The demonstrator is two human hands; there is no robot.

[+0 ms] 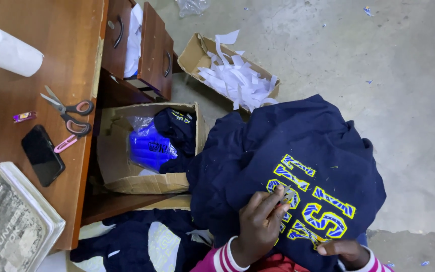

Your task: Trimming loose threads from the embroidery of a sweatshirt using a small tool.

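Observation:
A navy garment (pixel 258 151) with yellow and blue stitched lettering (pixel 323 206) lies bunched over my lap. My left hand (pixel 259 226) pinches a small thin tool (pixel 284 193) whose tip rests on the lettering. At the garment's lower edge, just below the lettering, my right hand (pixel 347 252) grips the cloth. Both wrists show pink and white striped cuffs.
A wooden desk (pixel 71 60) at left holds a paper roll (pixel 7 51), scissors (pixel 69 113), a black phone (pixel 42 154) and a worn book (pixel 11 221). Beside it are an open box (pixel 127 176) of navy and blue cloth, a box of white paper strips (pixel 237 75) and more garments (pixel 142 242) on the floor.

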